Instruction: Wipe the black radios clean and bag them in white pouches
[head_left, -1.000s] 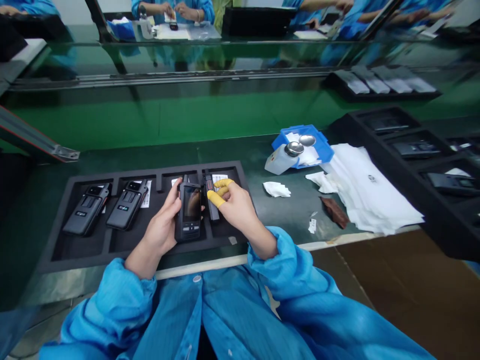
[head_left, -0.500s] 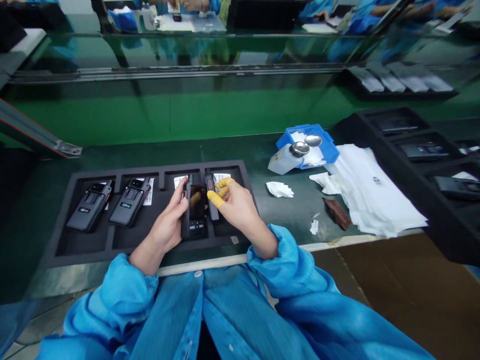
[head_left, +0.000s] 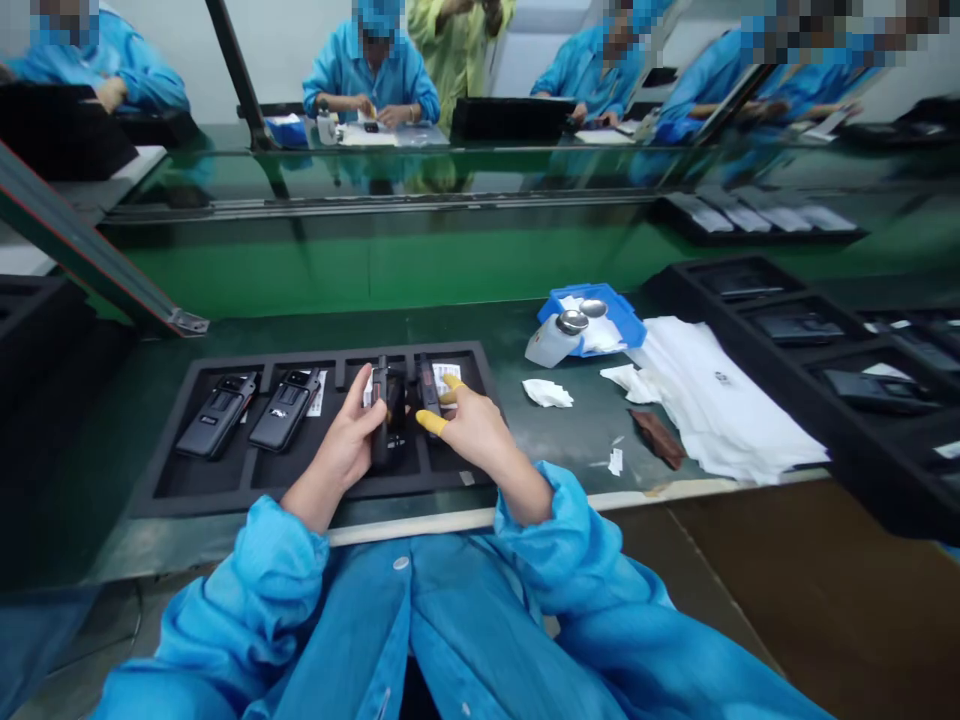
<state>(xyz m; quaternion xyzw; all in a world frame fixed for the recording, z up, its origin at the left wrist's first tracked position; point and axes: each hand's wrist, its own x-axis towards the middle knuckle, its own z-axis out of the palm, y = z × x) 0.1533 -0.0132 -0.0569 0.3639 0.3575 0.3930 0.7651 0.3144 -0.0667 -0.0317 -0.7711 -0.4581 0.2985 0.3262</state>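
My left hand [head_left: 346, 440] is wrapped round a black handheld device [head_left: 388, 425], turned partly on its edge over the third compartment of a black foam tray [head_left: 169, 490]. My right hand [head_left: 476, 425], with yellow covers on its fingertips, is at another slim black device [head_left: 428, 395] in the right compartment; thumb and fingers lie around its right side, beside a white label [head_left: 448, 378]. Whether they grip it is hard to tell. Two more black devices, one [head_left: 217, 415] at the far left and one [head_left: 285, 410] beside it, lie in the tray.
Right of the tray stand a white bottle [head_left: 551, 343] and a blue bin [head_left: 634, 328]. Crumpled tissue [head_left: 547, 393], a brown piece [head_left: 658, 438] and white cloths [head_left: 727, 400] lie nearby. A larger foam tray [head_left: 847, 470] is farther right. People sit behind the glass partition.
The view has tilted up, showing more of the people opposite. The device in my left hand has turned, so its screen faces less toward me. My right hand stays by the right device.
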